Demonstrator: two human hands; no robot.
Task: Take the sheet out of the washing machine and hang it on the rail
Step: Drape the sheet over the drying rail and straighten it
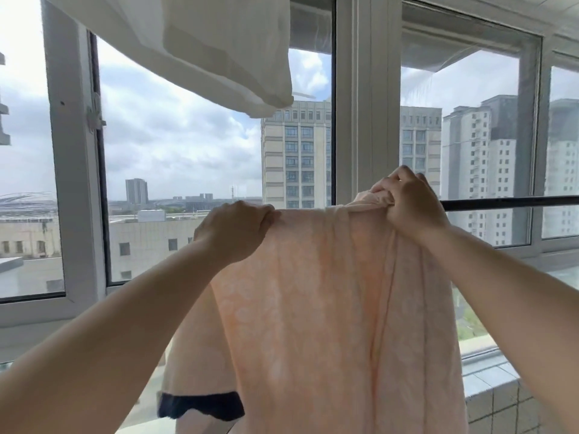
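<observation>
While draped over the rail (507, 202), sheet (316, 308) hangs lengthwise downward, both hands' fingers (269, 214) pinching its top edge

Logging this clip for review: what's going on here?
A person is hanging a peach patterned sheet at a dark rail in front of the windows. The left hand pinches the sheet's top edge, and the right hand grips a bunched part near the rail. The sheet hangs down between the arms. A white cloth hangs overhead.

Both forearms bare, no sleeves in view; thin ring on right hand (413, 198) finger.
</observation>
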